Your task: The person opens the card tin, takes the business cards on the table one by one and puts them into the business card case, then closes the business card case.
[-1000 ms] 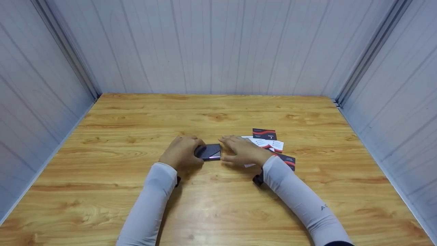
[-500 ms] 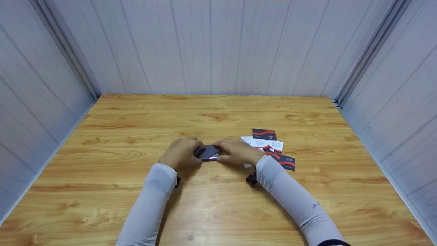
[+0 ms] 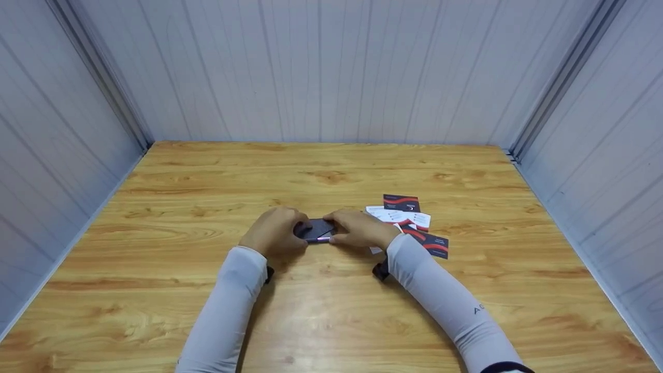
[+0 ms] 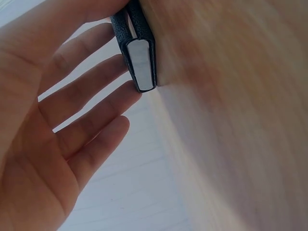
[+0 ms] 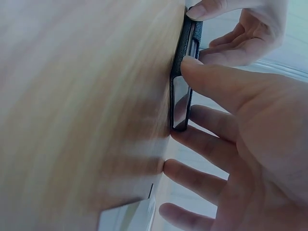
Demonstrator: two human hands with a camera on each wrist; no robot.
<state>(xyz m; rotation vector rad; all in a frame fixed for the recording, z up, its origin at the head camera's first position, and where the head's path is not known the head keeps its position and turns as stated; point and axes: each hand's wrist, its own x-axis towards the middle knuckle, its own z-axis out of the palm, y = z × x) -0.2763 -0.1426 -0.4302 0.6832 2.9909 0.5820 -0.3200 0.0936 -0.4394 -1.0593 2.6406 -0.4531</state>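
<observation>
A flat black card case [image 3: 317, 228] with a shiny metal edge lies on the wooden table between both hands. My left hand [image 3: 274, 230] grips its left end, thumb at the near edge and fingers at the far edge. On the right end, my right hand [image 3: 360, 229] holds it the same way. The left wrist view shows the case's narrow metal end [image 4: 141, 65] framed by dark textured covering. Seen from the right wrist, the thumb presses the near edge of the case [image 5: 179, 91] while fingertips reach the far side. The case appears closed.
Several overlapping business cards lie right of the case: a black-and-red card [image 3: 401, 202] at the back, white ones [image 3: 420, 221] in the middle, another dark card [image 3: 436, 245] nearer. The right forearm passes close to them. Pale panel walls [image 3: 321, 72] enclose the table [image 3: 321, 311].
My right hand has moved left from beside the case and taken hold of its right end. The left hand keeps its grip. During the last half second hardly anything has shifted.
</observation>
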